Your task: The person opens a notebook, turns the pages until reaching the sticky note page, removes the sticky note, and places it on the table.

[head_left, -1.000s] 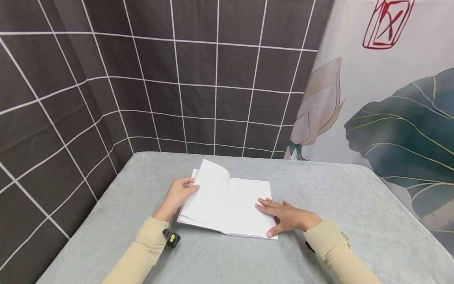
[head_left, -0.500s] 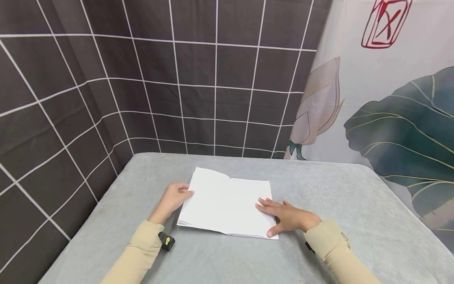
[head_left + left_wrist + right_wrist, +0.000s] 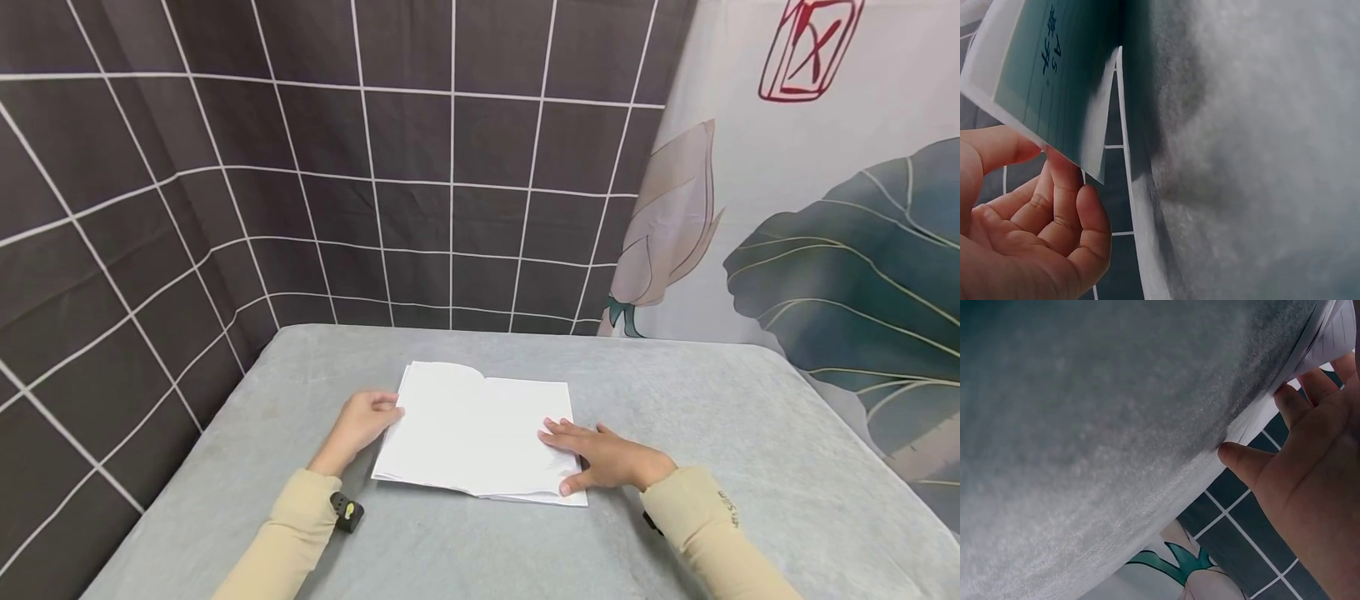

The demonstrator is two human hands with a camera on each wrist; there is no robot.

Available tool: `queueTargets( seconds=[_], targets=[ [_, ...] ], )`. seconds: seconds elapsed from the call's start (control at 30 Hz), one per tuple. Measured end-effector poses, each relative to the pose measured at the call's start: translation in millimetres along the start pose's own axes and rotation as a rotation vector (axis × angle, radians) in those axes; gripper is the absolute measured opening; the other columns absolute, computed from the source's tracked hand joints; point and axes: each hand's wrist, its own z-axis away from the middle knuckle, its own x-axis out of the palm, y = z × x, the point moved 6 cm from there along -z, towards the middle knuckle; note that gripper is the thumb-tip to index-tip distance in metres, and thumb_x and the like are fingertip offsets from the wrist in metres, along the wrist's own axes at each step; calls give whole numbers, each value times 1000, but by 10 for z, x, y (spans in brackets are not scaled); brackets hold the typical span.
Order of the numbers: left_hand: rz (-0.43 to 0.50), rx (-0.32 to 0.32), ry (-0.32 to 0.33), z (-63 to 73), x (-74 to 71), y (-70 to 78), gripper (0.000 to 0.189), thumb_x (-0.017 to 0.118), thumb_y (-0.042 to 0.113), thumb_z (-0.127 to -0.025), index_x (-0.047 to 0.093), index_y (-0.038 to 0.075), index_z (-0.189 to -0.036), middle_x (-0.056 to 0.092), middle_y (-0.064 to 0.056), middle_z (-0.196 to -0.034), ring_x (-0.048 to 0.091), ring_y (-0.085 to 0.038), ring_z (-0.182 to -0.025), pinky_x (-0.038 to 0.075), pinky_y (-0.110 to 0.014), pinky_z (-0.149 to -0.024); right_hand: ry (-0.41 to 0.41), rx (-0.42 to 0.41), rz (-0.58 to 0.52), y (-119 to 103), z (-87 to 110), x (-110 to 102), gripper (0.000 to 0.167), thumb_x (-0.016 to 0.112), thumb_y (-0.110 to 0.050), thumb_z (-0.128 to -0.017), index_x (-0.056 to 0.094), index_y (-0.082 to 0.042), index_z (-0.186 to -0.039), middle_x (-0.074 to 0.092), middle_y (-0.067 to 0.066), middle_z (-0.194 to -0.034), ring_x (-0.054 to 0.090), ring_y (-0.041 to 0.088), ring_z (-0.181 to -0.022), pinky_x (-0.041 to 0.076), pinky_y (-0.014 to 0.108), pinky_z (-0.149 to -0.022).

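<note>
An open notebook with white pages lies on the grey-covered table. At its left edge my left hand pinches the pages between thumb and fingers. The left wrist view shows that hand at the edge of the notebook, which has ruled lines and dark handwriting here. My right hand rests on the right page, fingers spread and fairly straight. In the right wrist view the right hand touches the edge of the paper; its far fingertips are partly cut off by the frame.
The table has a grey cloth-like surface. Behind it and to the left hangs a dark curtain with a white grid. A pale curtain with printed lotus leaves and a bud hangs at the right.
The raised left page has come down onto the left side of the notebook. My left hand has moved left and lower with it. The right hand has stayed on the right page.
</note>
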Motion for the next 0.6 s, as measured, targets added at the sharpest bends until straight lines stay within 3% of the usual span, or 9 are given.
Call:
queueTargets(
  seconds=[0.2,0.4,0.6],
  targets=[
    [-6,4,11,3,-19,-27,35,63,14,-87,64,-5,-115,69,-22,-106,65,-33,-98,51,-45,-87,-6,4,-5,-4,3,-2,86,67,-50,-78,36,-12,-148,25,11,-158,22,37,-145,10,70,-108],
    [39,26,30,3,-56,-8,33,64,10,-84,65,-5,-113,70,-19,-98,66,-21,-80,54,-32,-73,-12,14,-16,-5,-3,-13,83,66,-50,-80,36,-12,-148,25,10,-159,21,37,-145,9,71,-108],
    [18,25,53,13,-108,12,29,62,10,-85,66,-3,-110,68,-17,-98,64,-19,-78,51,-26,-67,-10,20,-22,-10,-3,-18,82,65,-50,-81,37,-12,-148,25,10,-159,22,36,-145,9,71,-107]
  ],
)
